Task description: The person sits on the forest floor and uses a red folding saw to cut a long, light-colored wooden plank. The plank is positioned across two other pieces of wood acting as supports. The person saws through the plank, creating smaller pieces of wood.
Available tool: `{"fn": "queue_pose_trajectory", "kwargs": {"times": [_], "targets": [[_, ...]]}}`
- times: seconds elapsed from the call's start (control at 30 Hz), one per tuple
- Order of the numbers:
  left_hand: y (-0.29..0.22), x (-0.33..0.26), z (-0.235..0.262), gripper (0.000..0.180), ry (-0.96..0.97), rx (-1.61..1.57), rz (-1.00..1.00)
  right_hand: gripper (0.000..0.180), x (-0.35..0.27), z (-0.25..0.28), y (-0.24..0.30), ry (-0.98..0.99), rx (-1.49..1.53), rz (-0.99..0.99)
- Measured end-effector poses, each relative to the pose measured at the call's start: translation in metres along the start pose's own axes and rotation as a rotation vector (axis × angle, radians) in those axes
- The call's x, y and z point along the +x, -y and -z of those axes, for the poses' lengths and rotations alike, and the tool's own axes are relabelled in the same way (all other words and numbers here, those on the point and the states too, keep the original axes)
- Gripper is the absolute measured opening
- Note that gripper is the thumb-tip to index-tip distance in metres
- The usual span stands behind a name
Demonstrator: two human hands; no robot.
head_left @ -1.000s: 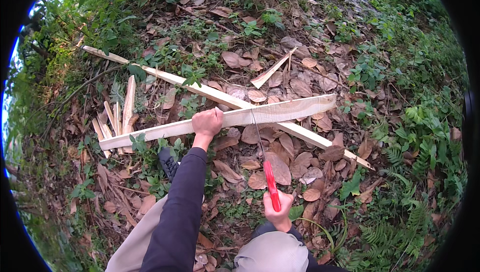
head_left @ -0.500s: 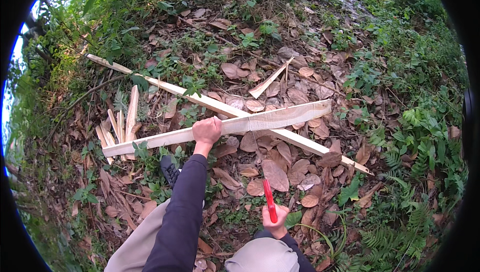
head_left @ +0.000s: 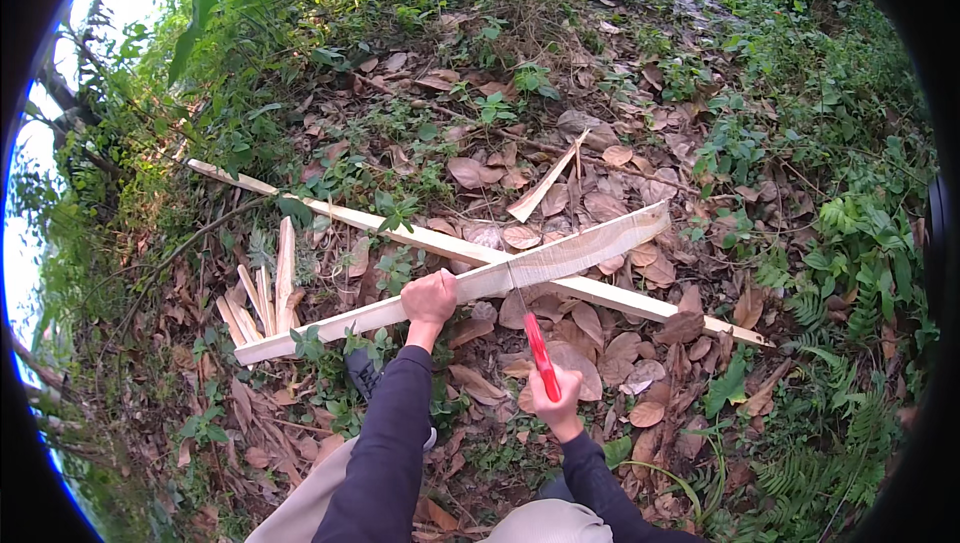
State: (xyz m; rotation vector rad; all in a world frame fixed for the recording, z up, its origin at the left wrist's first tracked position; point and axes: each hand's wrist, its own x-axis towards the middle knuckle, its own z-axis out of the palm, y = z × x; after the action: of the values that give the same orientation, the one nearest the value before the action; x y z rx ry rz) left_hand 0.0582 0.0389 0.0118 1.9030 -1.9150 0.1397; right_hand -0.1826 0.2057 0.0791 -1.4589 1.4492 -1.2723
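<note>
A pale wooden board lies slantwise across a longer, thinner wooden strip, the two crossing near the middle. My left hand is closed round the board, left of the crossing. In my right hand is the red handle of a hand saw, gripped from below. Its thin blade, seen nearly edge-on, runs up to the board, where a dark cut line crosses the wood just right of my left hand. How deep the blade sits cannot be made out.
Several short split wood pieces stand or lean at the left, by the board's near end. Beyond the board lies a pointed wood offcut. Dry brown leaves cover the ground, with ferns at the right. My shoe is below the board.
My right hand has pushed the saw forward, bringing its red handle nearer the board. My left hand keeps its hold. The whole view has shifted slightly.
</note>
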Motion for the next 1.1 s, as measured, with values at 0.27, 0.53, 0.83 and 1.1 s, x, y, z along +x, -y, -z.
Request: {"fn": "queue_pose_trajectory", "kwargs": {"times": [0.27,0.53,0.83,1.1], "targets": [[0.011,-0.002,-0.003,0.050,-0.011,0.074,0.040,0.014,-0.055,0.033,0.016,0.017,-0.083,0.117],[0.019,0.001,-0.003,0.048,0.060,0.098,0.054,0.015,-0.035,0.020,0.004,0.075,-0.037,-0.033],[0.013,0.011,-0.001,0.050,0.167,0.071,0.071,0.019,0.018,-0.015,-0.015,0.036,0.030,0.036],[0.008,0.020,0.000,0.052,0.259,0.083,0.092,0.019,-0.026,-0.006,-0.026,0.034,-0.074,0.073]]}}
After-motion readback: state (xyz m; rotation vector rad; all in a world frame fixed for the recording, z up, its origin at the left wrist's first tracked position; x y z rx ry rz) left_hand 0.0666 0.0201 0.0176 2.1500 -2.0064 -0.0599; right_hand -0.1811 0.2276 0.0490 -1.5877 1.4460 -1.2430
